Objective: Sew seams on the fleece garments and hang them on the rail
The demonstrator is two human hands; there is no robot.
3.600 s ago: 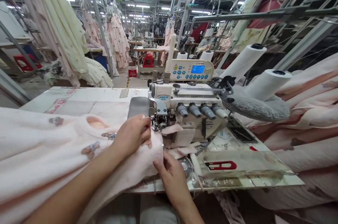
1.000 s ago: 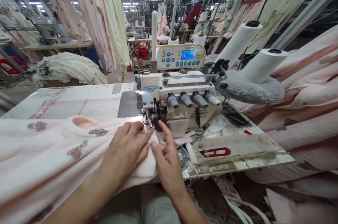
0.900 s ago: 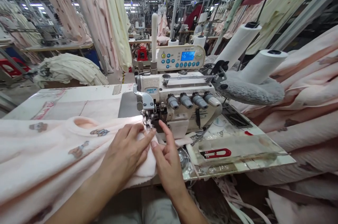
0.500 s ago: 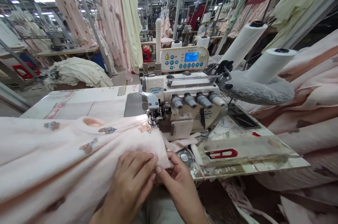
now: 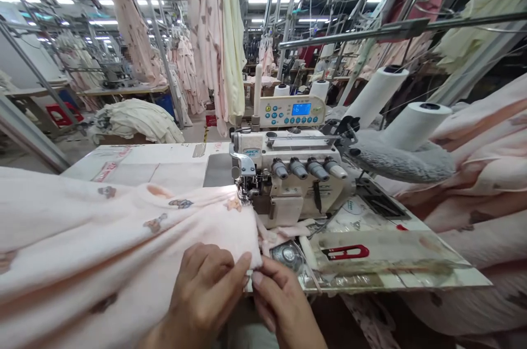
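Observation:
Pale pink fleece fabric (image 5: 135,250) with small printed bears spreads over the left of the sewing table. Its far edge lies under the presser foot of a white overlock sewing machine (image 5: 288,165), where a lamp lights it. At the fabric's near right corner, my left hand (image 5: 201,283) is closed, pinching the edge between thumb and fingers. Close beside it, my right hand (image 5: 282,294) pinches the same corner between thumb and forefinger. The fabric between the fingertips is partly hidden.
Red thread snips (image 5: 346,252) lie on the table (image 5: 444,266) to the right. White thread cones (image 5: 420,127) stand behind the machine, near a grey fluffy roll (image 5: 395,165). Pink fabric hangs at far right. A pile of cream fabric (image 5: 135,121) sits at back left.
The view has tilted up slightly, and the machine appears lower and a little to the right. Both hands stay at the fabric corner; the fingers have shifted slightly along its edge.

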